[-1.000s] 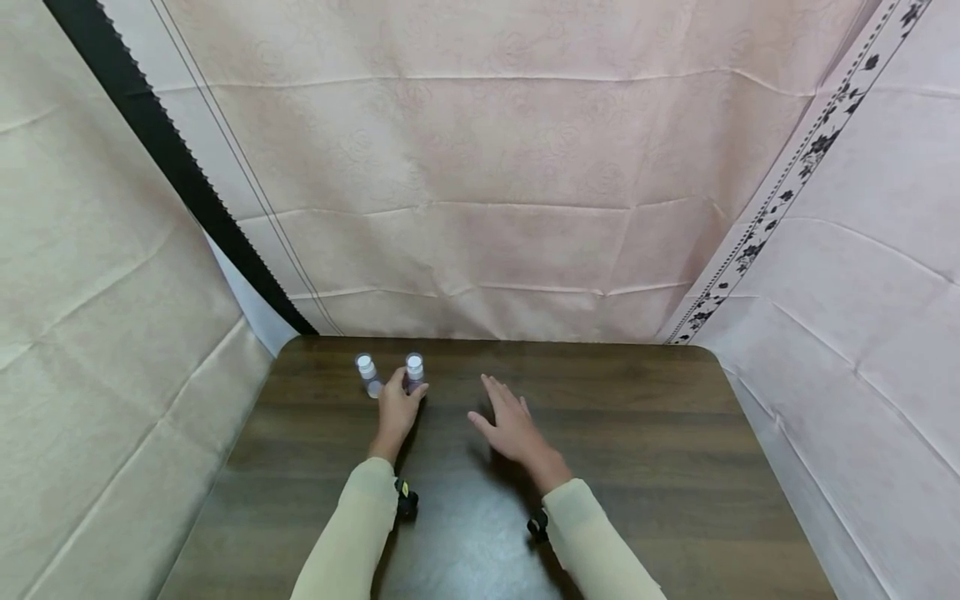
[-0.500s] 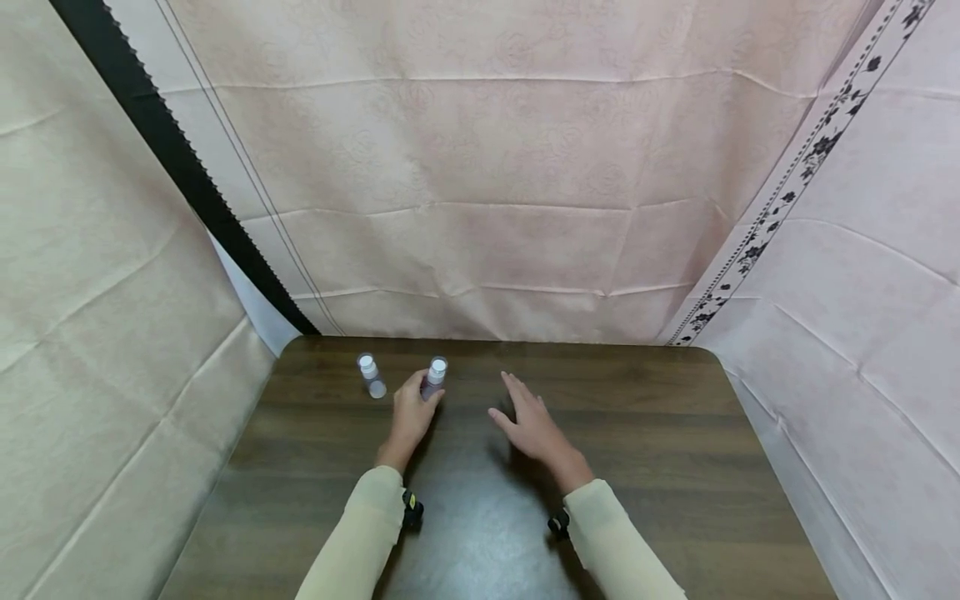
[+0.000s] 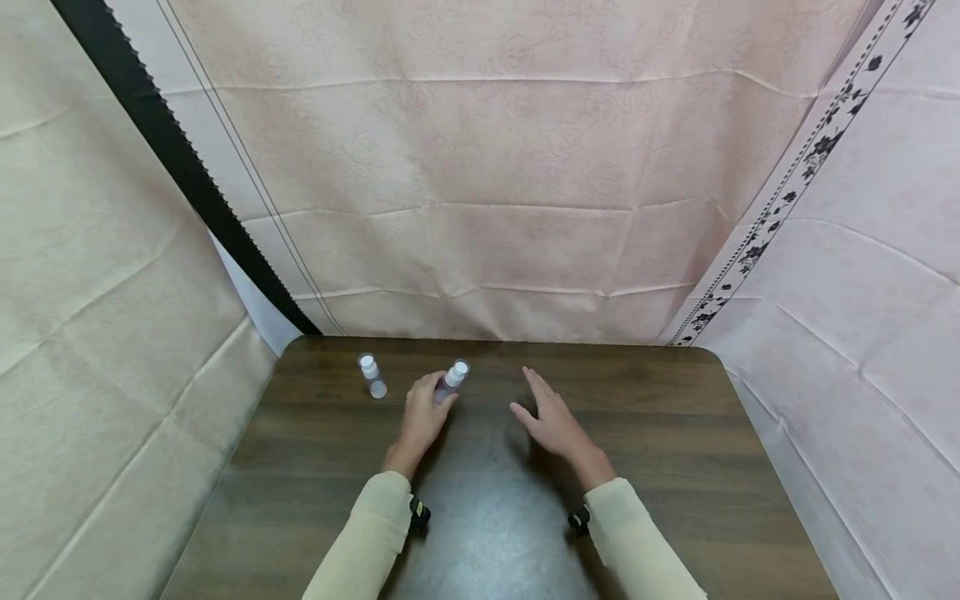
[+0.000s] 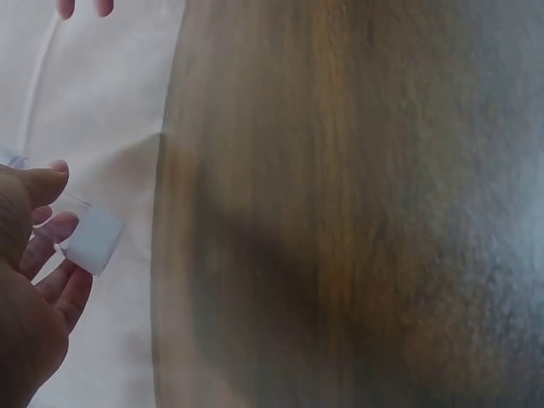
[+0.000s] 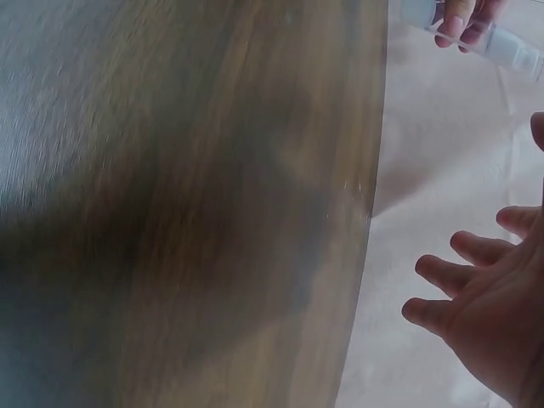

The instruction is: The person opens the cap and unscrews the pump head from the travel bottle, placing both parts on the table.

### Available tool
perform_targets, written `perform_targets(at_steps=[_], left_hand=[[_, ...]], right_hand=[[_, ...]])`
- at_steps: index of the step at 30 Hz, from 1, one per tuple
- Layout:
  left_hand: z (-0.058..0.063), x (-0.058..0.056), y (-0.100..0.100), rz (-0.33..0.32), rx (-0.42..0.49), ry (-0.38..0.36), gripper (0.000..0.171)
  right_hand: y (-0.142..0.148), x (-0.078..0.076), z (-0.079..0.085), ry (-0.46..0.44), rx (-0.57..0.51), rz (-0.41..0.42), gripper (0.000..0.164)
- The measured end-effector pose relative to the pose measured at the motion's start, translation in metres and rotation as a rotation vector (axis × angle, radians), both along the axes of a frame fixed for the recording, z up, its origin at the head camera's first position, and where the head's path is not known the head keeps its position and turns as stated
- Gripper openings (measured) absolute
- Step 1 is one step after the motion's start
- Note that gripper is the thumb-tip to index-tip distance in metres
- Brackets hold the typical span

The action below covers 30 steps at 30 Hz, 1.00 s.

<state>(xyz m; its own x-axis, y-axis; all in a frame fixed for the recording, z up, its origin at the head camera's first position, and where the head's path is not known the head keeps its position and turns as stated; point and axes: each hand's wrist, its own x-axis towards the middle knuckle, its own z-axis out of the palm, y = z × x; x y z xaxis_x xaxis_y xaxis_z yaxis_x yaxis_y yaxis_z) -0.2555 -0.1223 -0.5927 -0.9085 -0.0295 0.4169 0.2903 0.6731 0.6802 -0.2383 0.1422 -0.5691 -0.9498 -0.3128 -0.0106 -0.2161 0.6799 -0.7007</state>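
My left hand (image 3: 422,421) holds a small clear bottle (image 3: 454,377) with a white top under a see-through cover, tilted to the right. In the left wrist view, the thumb and curled fingers (image 4: 64,289) close round the bottle, its white end (image 4: 93,240) sticking out past them. A second, similar bottle (image 3: 372,377) stands to the left, apart from the hand. My right hand (image 3: 557,427) hovers over the table with fingers spread and nothing in it. From the right wrist, the held bottle (image 5: 514,53) shows at the upper corner, beyond the outstretched right hand (image 5: 493,314).
Both hands work over a dark wooden table (image 3: 675,467) with rounded far corners. Pale cloth (image 3: 525,208) hangs behind its far edge, and more cloth drapes on the left and right sides.
My left hand has carried the bottle rightward, away from the second bottle, and tilted it more. The right hand has shifted right as well, still spread. The second bottle stays put.
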Motion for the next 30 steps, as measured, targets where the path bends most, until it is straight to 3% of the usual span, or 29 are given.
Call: perform_targets(at_steps=[20, 30], left_hand=[[0.026, 0.014, 0.038, -0.136, -0.255, 0.025, 0.039], [0.034, 0.022, 0.056, -0.174, -0.452, 0.026, 0.042]], right_hand=[[0.022, 0.003, 0.011, 0.093, -0.044, 0.003, 0.081], [0.024, 0.005, 0.02, 0.129, -0.05, 0.011, 0.077]])
